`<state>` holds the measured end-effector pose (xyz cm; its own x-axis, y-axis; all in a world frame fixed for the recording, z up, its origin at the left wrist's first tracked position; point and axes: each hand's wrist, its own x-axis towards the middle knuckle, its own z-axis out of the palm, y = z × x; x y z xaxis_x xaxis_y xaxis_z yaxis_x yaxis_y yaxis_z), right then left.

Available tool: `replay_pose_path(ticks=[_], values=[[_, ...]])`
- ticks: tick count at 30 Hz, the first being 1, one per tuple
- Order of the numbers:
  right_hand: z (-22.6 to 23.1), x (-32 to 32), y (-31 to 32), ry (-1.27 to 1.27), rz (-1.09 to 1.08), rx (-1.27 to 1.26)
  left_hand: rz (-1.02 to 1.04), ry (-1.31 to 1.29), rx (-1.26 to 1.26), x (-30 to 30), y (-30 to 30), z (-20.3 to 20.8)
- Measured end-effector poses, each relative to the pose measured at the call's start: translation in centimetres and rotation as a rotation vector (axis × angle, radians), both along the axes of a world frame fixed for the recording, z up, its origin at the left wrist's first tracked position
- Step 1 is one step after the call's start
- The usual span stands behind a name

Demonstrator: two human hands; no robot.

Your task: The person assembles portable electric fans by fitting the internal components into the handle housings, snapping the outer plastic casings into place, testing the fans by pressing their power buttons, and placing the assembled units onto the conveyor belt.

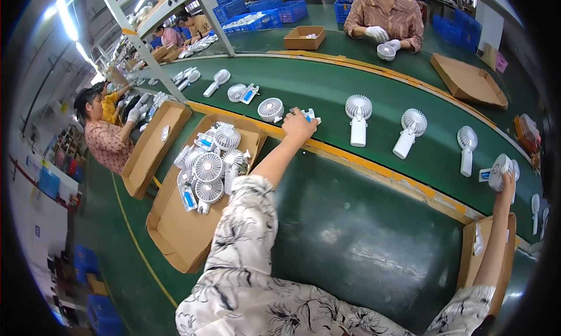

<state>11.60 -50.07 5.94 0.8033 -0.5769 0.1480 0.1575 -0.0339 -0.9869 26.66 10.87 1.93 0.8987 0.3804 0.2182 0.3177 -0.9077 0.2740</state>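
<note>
My left hand [297, 125] reaches over the near edge of the green conveyor belt, fingers closed on a white fan handle [314, 117] with a blue cell showing. Just left of it lies a round white fan head [270, 109]; whether the two are joined I cannot tell. Far to the right, my right hand [509, 183] grips a white handheld fan [498, 171] by its round head. A small blue-and-white piece [484, 175] sticks out beside that head. Between my hands, several white handheld fans, such as one upright fan [359, 119], lie spaced along the belt.
A cardboard tray [175, 233] heaped with fan parts stands at my left, another tray [135, 172] beyond it. One more box [467, 260] sits below my right arm. Across the belt [327, 81], a gloved co-worker [385, 20] holds a white round part. A metal post [140, 46] rises at left.
</note>
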Motion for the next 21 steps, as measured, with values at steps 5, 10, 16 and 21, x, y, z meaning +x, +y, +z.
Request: replay_pose_path(ticks=[5, 10, 16, 21], values=[[3.4, -7.4, 11.4, -0.157, 0.209, 0.428, -0.031, -0.029, -0.067, 4.2, 1.5, -2.0], [2.5, -14.1, 22.1, -0.17, 0.56, 0.67, -0.074, -0.238, -0.866, 4.7, 2.8, 1.1], [-2.9, -13.7, 31.0, 0.048, 0.71, 0.868, -0.25, -0.376, -1.445, -0.7, 13.1, 8.3], [-5.8, -12.7, 33.9, 0.109, 0.799, 1.005, -0.39, -0.019, -1.179, -10.3, 20.6, 12.7]])
